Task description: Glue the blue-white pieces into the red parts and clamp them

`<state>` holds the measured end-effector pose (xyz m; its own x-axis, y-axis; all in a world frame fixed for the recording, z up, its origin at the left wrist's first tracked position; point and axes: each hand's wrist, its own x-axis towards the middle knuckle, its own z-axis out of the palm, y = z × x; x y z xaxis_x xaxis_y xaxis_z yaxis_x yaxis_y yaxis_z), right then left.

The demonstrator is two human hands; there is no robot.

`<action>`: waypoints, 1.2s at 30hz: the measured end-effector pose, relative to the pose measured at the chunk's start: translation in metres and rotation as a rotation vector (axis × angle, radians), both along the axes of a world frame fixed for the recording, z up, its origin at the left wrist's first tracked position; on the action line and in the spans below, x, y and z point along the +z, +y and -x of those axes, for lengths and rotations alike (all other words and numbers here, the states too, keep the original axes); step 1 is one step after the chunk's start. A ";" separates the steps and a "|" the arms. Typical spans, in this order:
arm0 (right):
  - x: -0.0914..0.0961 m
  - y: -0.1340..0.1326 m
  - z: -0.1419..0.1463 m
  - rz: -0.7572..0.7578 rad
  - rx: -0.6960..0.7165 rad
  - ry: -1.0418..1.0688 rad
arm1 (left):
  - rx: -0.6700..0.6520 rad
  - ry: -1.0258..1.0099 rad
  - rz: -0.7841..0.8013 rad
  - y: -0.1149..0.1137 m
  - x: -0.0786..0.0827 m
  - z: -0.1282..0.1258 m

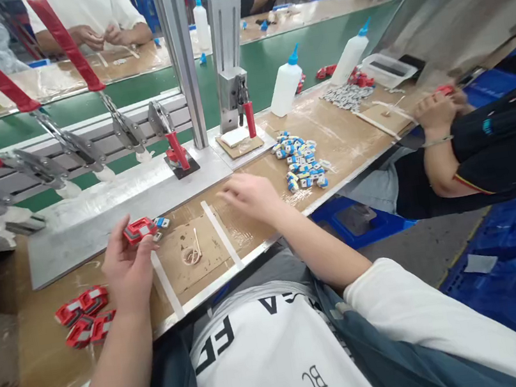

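Head view of a bench (44, 355) at an assembly line. The left hand (126, 268) pinches a red part (140, 229) between thumb and fingertips, holding it just above the bench near its front edge, beside a small blue-and-white piece (162, 222). The right hand (251, 197) lies palm down with fingers loosely spread, nothing visible in it, between a cardboard pad (173, 245) and a pile of blue-and-white pieces (302, 161) toward the right. More red parts (84, 313) lie at the front left, near the left forearm. A metal plate (97, 221) with red-handled toggle clamps (173, 148) runs along the back edge; two glue bottles (285, 86) stand farther right. A co-worker's hand (433, 112) rests at the bench's right end.
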<state>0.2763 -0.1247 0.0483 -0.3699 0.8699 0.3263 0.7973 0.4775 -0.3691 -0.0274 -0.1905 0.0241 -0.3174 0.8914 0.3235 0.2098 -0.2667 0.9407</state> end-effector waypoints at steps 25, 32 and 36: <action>-0.041 -0.006 -0.089 0.403 -0.213 0.154 | -0.468 -0.407 0.009 0.042 0.013 -0.030; -0.001 0.005 -0.025 0.660 0.140 0.987 | -0.630 -0.564 0.220 0.041 0.006 -0.030; 0.028 -0.001 0.020 0.770 0.309 1.152 | -0.703 -0.637 0.280 0.039 0.005 -0.031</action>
<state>0.2567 -0.1255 0.0764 -0.4319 0.8999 0.0599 -0.2209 -0.0412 -0.9744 0.0031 -0.1510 0.0295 0.2723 0.9619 0.0246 -0.4783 0.1132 0.8709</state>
